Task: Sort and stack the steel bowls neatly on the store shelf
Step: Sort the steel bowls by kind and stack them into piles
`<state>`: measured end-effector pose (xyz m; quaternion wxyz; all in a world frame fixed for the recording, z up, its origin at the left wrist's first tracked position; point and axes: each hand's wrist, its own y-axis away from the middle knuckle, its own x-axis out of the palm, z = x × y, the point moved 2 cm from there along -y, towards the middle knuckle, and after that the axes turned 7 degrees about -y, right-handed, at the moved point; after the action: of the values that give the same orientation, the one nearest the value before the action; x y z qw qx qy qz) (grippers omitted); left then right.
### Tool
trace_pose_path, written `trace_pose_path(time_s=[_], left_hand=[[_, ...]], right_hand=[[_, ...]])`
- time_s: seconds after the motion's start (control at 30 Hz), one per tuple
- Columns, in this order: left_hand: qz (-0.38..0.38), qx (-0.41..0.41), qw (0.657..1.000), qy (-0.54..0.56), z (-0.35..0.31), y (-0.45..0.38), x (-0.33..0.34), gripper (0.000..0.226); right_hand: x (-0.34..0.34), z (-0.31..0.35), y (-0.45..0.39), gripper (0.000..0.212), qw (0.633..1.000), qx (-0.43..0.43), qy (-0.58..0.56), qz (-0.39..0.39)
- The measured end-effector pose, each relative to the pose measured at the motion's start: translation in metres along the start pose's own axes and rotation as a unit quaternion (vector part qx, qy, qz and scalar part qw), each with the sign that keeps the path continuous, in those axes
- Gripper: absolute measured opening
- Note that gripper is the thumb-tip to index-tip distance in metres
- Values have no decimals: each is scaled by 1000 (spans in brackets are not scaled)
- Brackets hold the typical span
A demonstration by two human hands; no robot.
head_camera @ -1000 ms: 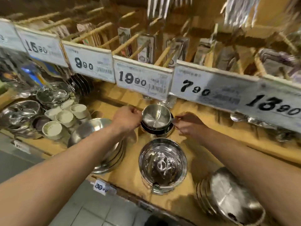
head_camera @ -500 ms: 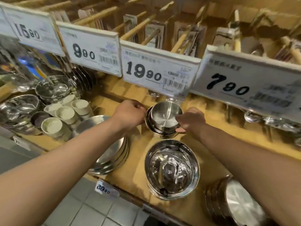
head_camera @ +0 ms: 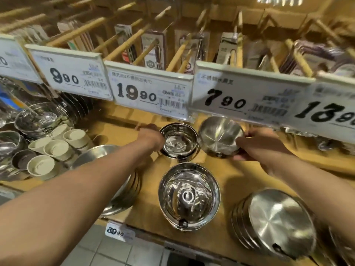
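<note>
Right now the right hand point(head_camera: 255, 145) has its grip curled around a brushed steel bowl point(head_camera: 220, 136), tilted, just right of center frame. Beside it, the left hand point(head_camera: 150, 138) touches the rim of a polished small bowl stack point(head_camera: 178, 141); whether its fingers clasp it I cannot tell. Both sit on the wooden shelf point(head_camera: 146, 212), a larger bowl stack point(head_camera: 189, 194) nearer. White price tags point(head_camera: 151, 94) hang above; cream cups point(head_camera: 55, 148) stand at left.

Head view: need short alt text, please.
The right hand holds a small steel bowl tilted, beside the small bowl stack that the left hand touches; a larger bowl stack stands nearer on the wooden shelf.
</note>
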<state>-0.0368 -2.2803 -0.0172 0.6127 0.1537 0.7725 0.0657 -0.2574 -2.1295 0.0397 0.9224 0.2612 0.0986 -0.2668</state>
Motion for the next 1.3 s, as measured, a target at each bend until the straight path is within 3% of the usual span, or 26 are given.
trace_pose_path(time_s=[0.13,0.43,0.57,0.63,0.73,0.87,1.1,1.3], left_hand=[[2,3,998,-67,-4,-9,13,19],[2,-34,998,-57,-15,-8,-4,16],[-13,-34,999,3,-12,0,-24,15],[-3,-33,994,103,-6,3,-33,20],[2,-26,972,235,0,19,-48,12],[8,-27,943,332,7,56,-69,7],[-16,-36,910,413,12,123,-86,21],[-31,24,923,382,-11,184,-92,18]], right_hand=[[-18,-4,10,19,1000,-2,-9,-21],[-44,-9,30,6,997,-20,-77,-26],[-47,-10,40,14,995,-14,-96,-23],[-48,-8,46,17,994,-18,-103,-21],[-52,-2,59,18,993,-20,-116,-20],[-64,-2,83,6,985,18,-167,-26],[-90,-22,136,13,983,17,-184,-6],[-128,-48,170,9,975,21,-220,-38]])
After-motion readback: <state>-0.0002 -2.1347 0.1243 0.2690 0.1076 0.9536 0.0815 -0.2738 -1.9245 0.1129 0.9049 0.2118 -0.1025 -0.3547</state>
